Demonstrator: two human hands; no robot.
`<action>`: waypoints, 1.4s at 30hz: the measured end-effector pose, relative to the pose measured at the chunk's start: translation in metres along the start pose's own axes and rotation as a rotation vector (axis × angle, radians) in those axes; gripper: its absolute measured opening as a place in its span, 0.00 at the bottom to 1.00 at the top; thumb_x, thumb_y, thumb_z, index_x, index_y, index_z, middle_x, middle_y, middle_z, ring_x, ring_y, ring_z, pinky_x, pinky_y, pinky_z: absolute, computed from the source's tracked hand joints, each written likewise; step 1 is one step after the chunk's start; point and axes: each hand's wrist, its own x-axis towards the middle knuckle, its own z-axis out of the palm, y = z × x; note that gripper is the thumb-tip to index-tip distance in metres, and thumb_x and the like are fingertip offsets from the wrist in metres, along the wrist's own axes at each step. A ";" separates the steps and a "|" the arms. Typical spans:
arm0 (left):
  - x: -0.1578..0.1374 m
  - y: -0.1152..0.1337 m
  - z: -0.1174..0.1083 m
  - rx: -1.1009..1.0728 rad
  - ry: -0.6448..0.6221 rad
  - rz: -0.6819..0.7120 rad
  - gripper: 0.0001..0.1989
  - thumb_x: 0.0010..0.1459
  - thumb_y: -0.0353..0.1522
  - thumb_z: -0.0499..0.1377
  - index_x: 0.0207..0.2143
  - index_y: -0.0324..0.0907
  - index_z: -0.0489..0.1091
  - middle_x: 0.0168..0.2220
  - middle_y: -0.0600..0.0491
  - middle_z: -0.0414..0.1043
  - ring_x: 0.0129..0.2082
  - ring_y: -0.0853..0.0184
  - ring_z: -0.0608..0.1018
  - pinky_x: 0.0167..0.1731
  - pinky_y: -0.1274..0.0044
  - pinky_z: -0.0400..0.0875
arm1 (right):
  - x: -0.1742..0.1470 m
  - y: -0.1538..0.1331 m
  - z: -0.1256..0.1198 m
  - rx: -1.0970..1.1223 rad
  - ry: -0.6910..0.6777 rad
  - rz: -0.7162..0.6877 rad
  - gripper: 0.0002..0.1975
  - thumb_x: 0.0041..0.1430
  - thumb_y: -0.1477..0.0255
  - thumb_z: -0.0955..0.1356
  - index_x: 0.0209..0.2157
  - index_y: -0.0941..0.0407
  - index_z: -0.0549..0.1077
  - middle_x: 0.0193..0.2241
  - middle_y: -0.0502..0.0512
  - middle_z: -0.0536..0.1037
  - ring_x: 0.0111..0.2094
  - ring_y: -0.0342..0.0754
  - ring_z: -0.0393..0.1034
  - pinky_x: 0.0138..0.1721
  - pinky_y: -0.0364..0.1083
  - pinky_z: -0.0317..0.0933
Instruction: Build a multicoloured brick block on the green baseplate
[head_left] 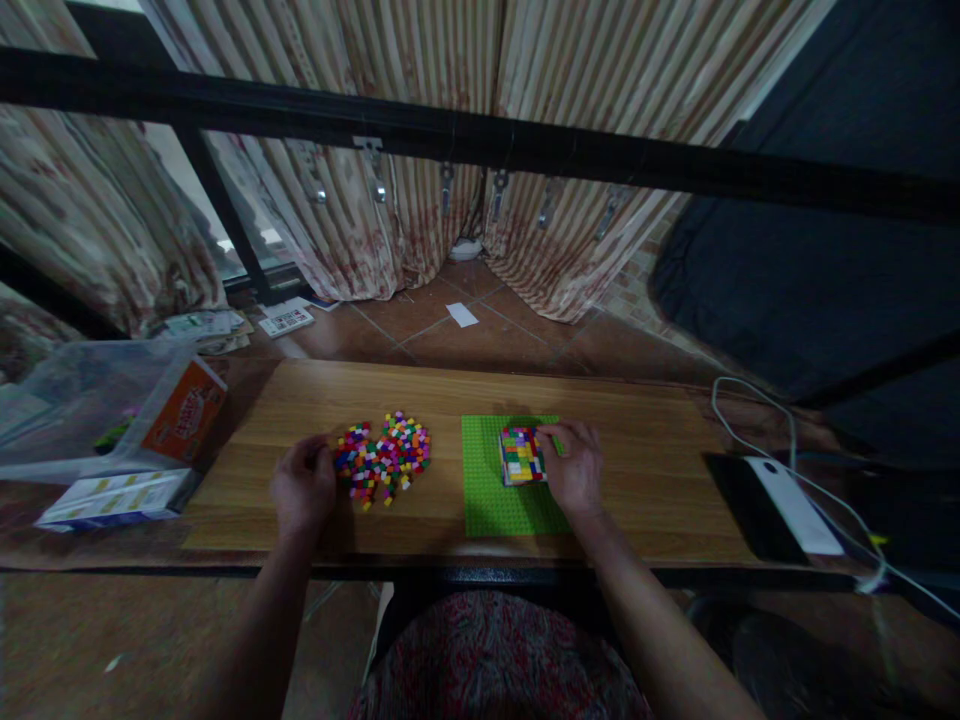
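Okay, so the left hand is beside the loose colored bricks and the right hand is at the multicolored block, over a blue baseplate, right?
Not quite: the head view shows the baseplate is green, not blue. The left hand is beside the loose colored bricks, and the right hand is at the multicolored block.

Studded plastic on smooth wood grain, matt cloth behind

At six o'clock in the view, the tabletop (446, 470) has a smooth wood-grain finish with a faint sheen. At five, the baseplate (487, 510) is knobbly green plastic, the brick block (520, 460) hard plastic. Loose bricks (394, 455) near eight look like smooth plastic. The bin (52, 430) at nine is translucent plastic; curtains (427, 60) at twelve, pleated matt cloth.
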 end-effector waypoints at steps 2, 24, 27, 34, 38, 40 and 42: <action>0.000 0.000 0.000 0.007 -0.003 0.004 0.16 0.54 0.38 0.54 0.40 0.40 0.75 0.38 0.47 0.78 0.38 0.61 0.78 0.42 0.71 0.72 | 0.000 0.001 0.001 0.031 0.028 0.015 0.12 0.61 0.64 0.65 0.31 0.53 0.78 0.34 0.57 0.76 0.41 0.53 0.65 0.44 0.52 0.60; 0.003 -0.002 -0.001 0.046 -0.001 -0.005 0.16 0.53 0.39 0.55 0.39 0.42 0.75 0.37 0.49 0.78 0.38 0.60 0.78 0.41 0.71 0.73 | 0.011 0.014 0.019 0.914 -0.073 0.764 0.21 0.29 0.62 0.78 0.30 0.55 0.79 0.24 0.48 0.77 0.26 0.45 0.69 0.31 0.46 0.64; 0.004 -0.003 0.000 0.039 -0.009 0.008 0.16 0.53 0.39 0.54 0.40 0.42 0.75 0.37 0.48 0.78 0.38 0.60 0.78 0.40 0.71 0.73 | 0.012 0.016 0.020 0.945 -0.084 0.792 0.20 0.29 0.63 0.79 0.29 0.55 0.79 0.24 0.49 0.78 0.25 0.45 0.69 0.30 0.46 0.64; 0.006 -0.007 0.002 0.074 -0.006 0.013 0.17 0.53 0.39 0.54 0.40 0.41 0.75 0.37 0.47 0.78 0.39 0.58 0.78 0.40 0.70 0.73 | 0.010 0.017 0.024 0.987 -0.069 0.802 0.19 0.29 0.64 0.79 0.28 0.55 0.79 0.23 0.48 0.77 0.24 0.44 0.69 0.30 0.46 0.64; 0.005 -0.006 0.002 0.070 -0.007 0.020 0.17 0.53 0.38 0.53 0.41 0.41 0.75 0.38 0.46 0.78 0.39 0.58 0.78 0.40 0.69 0.73 | 0.009 0.017 0.027 0.980 -0.056 0.769 0.18 0.31 0.63 0.78 0.29 0.55 0.78 0.24 0.48 0.77 0.25 0.45 0.69 0.30 0.46 0.64; 0.005 -0.005 0.002 0.063 -0.009 0.019 0.17 0.53 0.38 0.53 0.40 0.40 0.75 0.39 0.46 0.78 0.40 0.58 0.78 0.42 0.68 0.73 | 0.008 0.016 0.028 0.974 -0.042 0.749 0.18 0.32 0.63 0.78 0.28 0.55 0.78 0.24 0.48 0.77 0.25 0.44 0.69 0.30 0.46 0.63; 0.005 -0.004 0.002 0.051 -0.008 0.015 0.17 0.53 0.37 0.53 0.40 0.40 0.75 0.39 0.45 0.78 0.41 0.58 0.78 0.43 0.68 0.72 | 0.008 0.016 0.027 0.968 -0.036 0.729 0.18 0.32 0.62 0.78 0.29 0.55 0.78 0.24 0.48 0.77 0.25 0.44 0.68 0.31 0.46 0.63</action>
